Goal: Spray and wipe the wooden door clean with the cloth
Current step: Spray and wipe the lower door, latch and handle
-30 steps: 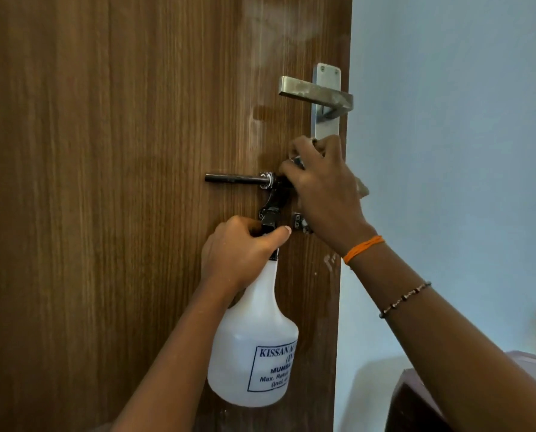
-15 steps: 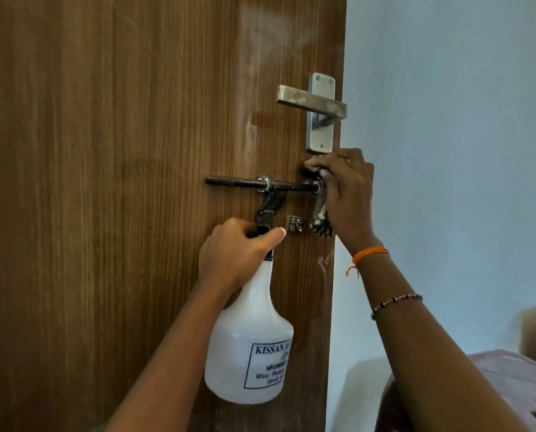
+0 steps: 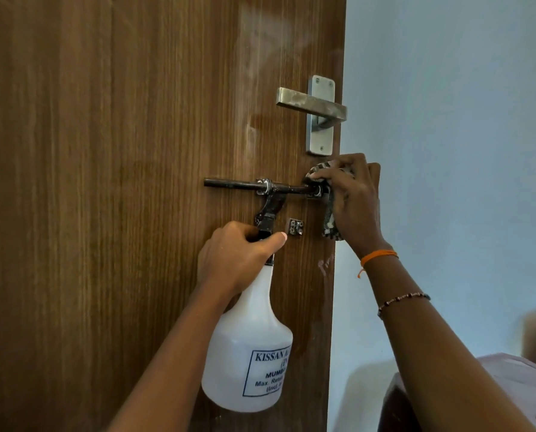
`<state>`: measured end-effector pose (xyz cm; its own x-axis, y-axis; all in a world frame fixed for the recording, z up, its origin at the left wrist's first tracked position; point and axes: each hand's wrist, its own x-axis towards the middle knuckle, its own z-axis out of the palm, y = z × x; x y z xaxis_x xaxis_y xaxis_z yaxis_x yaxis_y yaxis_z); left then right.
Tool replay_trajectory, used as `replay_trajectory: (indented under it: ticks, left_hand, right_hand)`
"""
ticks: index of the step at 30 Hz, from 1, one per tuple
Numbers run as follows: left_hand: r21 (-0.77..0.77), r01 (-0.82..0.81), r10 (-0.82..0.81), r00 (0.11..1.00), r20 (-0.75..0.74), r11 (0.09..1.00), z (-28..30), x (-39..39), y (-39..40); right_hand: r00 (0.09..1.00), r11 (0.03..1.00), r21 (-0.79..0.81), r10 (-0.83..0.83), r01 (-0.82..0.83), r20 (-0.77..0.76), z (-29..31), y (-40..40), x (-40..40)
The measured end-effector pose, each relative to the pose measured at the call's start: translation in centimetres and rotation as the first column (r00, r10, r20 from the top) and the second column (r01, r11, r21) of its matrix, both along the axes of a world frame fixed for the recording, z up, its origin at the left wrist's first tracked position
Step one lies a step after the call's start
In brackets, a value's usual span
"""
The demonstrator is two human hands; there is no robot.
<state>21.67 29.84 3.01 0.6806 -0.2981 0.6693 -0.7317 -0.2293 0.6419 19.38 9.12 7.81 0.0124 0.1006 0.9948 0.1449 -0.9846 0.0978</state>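
The wooden door [image 3: 120,182] fills the left and middle of the head view, with pale smears near its top right. My left hand [image 3: 235,260] grips the neck of a white spray bottle [image 3: 251,353] whose black head sits just below the dark sliding bolt [image 3: 254,184]. My right hand [image 3: 350,201] holds a dark patterned cloth [image 3: 327,222] against the door's right edge, at the bolt's right end. Most of the cloth is hidden under the fingers.
A steel lever handle [image 3: 313,104] on its plate sits above my right hand. A small metal staple [image 3: 296,227] is fixed below the bolt. A pale blue wall [image 3: 447,120] lies to the right, with a dark piece of furniture [image 3: 510,385] at the lower right.
My right hand with the cloth slid right along the bolt, from its middle to its end at the door's edge. My left hand kept the bottle in place.
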Motion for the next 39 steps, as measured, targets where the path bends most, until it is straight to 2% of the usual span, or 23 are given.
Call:
replay_trajectory:
  ticks: [2, 4, 6, 11, 16, 24, 30, 32, 36, 37, 39]
  left_hand:
    - [-0.005, 0.016, -0.016, 1.000, 0.002, 1.000, 0.0, 0.0, 0.1]
    - [-0.003, 0.024, -0.024, 1.000, 0.002, 1.000, 0.1, -0.2, 0.3]
    - [0.006, 0.025, -0.025, 1.000, 0.007, 1.000, 0.0, -0.3, 0.4]
    - [0.014, 0.023, -0.023, 1.000, 0.002, 1.000, 0.0, -0.3, 0.3]
    - [0.010, 0.020, -0.020, 1.000, 0.009, 1.000, -0.2, -0.3, 0.2]
    - [-0.012, 0.029, -0.029, 0.999, 0.033, 1.000, -0.3, 0.0, 0.0]
    - [-0.035, 0.027, -0.026, 0.999, 0.029, 0.999, -0.3, 0.0, -0.1]
    - [-0.045, 0.028, -0.027, 0.999, 0.031, 0.999, -0.4, -0.1, -0.1]
    - [-0.054, 0.019, -0.017, 0.999, 0.029, 0.998, -0.5, -0.1, 0.0]
    - [-0.054, 0.017, -0.016, 1.000, 0.026, 0.998, -0.5, -0.1, 0.0]
    - [-0.060, 0.024, -0.023, 1.000, 0.019, 0.998, -0.6, -0.1, 0.0]
  right_hand:
    - [0.994, 0.986, 0.143, 0.076, -0.086, 0.075, -0.5, 0.2, 1.0]
    - [0.971, 0.919, 0.332, 0.161, -0.214, 0.179, -0.9, 0.2, 1.6]
    - [0.960, 0.876, 0.404, 0.198, -0.264, 0.198, -1.5, -0.3, 1.5]
    - [0.983, 0.925, 0.337, 0.185, -0.176, 0.007, -0.6, -1.5, -0.4]
    - [0.973, 0.916, 0.329, 0.211, -0.232, 0.096, 1.5, -0.9, 0.2]
    - [0.950, 0.860, 0.406, 0.293, -0.309, 0.105, -4.6, -1.8, 0.4]
    - [0.971, 0.866, 0.456, 0.125, -0.207, 0.203, -6.0, 2.3, 1.6]
    - [0.958, 0.815, 0.532, 0.094, -0.230, 0.269, -4.8, 3.3, 1.8]
    - [0.935, 0.622, 0.712, 0.102, -0.326, 0.339, -3.2, 4.0, 2.0]
    - [0.938, 0.619, 0.719, 0.093, -0.318, 0.334, -3.4, 4.1, 2.1]
    - [0.955, 0.754, 0.612, 0.067, -0.238, 0.290, -4.8, 4.0, 2.0]
